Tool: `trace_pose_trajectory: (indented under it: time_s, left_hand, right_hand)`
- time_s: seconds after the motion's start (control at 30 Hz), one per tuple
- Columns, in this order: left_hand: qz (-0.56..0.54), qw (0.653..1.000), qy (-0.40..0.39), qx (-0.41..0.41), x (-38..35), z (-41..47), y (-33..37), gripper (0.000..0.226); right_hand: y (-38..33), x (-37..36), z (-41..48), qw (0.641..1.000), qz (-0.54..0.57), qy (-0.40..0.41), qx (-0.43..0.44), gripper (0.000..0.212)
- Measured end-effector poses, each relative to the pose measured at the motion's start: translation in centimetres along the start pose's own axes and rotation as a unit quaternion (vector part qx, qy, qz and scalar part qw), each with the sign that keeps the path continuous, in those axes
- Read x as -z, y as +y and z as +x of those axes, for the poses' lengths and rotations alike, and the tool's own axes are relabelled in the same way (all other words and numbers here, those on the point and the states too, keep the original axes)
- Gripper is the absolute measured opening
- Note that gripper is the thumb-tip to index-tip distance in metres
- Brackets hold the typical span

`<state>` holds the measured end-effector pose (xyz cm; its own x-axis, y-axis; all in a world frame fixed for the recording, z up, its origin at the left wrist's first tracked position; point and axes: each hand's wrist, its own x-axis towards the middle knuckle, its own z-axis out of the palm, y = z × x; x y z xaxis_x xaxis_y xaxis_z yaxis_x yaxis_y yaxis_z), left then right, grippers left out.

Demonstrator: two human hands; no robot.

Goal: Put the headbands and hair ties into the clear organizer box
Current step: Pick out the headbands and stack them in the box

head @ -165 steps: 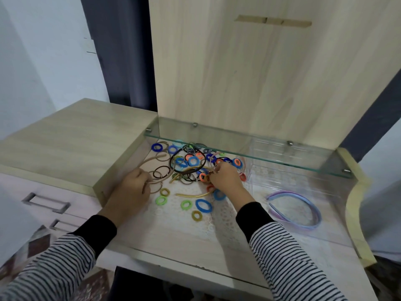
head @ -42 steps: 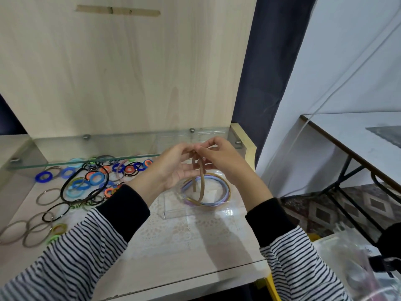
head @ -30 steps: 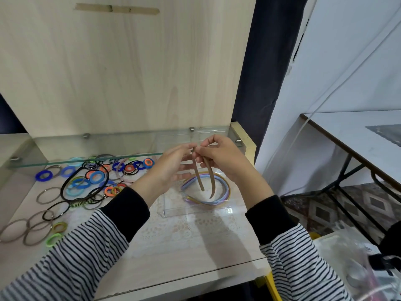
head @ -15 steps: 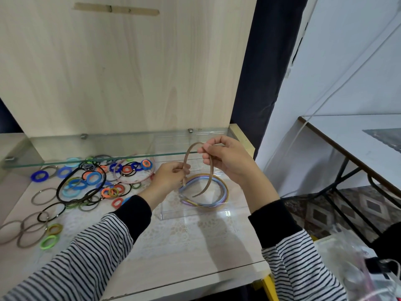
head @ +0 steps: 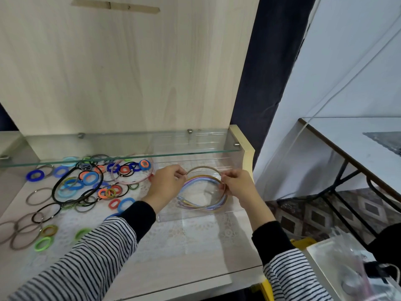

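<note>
A beige headband (head: 202, 168) arches over the clear organizer box (head: 195, 215). My left hand (head: 166, 184) pinches its left end and my right hand (head: 237, 184) pinches its right end. Inside the box lie several pastel headbands (head: 204, 206), stacked flat. Left of the box, many coloured hair ties (head: 89, 178) and thin rings are scattered over the lace mat, among them a large black band (head: 65, 198) and a pink headband (head: 130, 181).
A glass shelf (head: 121, 146) juts out low above the back of the desk, over the box's rear half. A cream side panel (head: 246, 157) borders the desk on the right. A second table (head: 351, 144) and a plastic bag (head: 347, 263) are further right.
Both hands have lowered the beige headband toward the box and spread its ends apart; half a second ago it hung upright between the hands, higher up.
</note>
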<state>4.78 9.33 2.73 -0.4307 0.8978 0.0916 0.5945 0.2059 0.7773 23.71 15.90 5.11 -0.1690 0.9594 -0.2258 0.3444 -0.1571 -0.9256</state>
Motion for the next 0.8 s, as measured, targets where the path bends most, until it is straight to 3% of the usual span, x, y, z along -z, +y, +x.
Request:
trace_pose_trajectory:
  time_s: [0.13,0.27,0.43,0.8]
  left_hand:
    - [0.052,0.998,0.002,-0.038,-0.18,-0.03,-0.11,0.011]
    - [0.063,0.997,-0.003,-0.051,-0.10,0.07,-0.34,0.015]
    - [0.042,0.997,-0.020,-0.054,0.01,0.07,-0.69,0.010]
    - [0.126,0.986,-0.084,-0.072,0.05,0.16,-0.65,0.033]
  right_hand:
    - [0.49,-0.17,0.20,0.987,-0.149,0.033,0.055,0.020]
    - [0.71,-0.19,-0.02,0.972,-0.228,0.029,0.056,0.016]
    - [1.04,-0.29,0.42,0.967,-0.248,0.028,0.056,0.024]
    - [0.93,-0.48,0.82,0.963,-0.260,0.017,0.063,0.026]
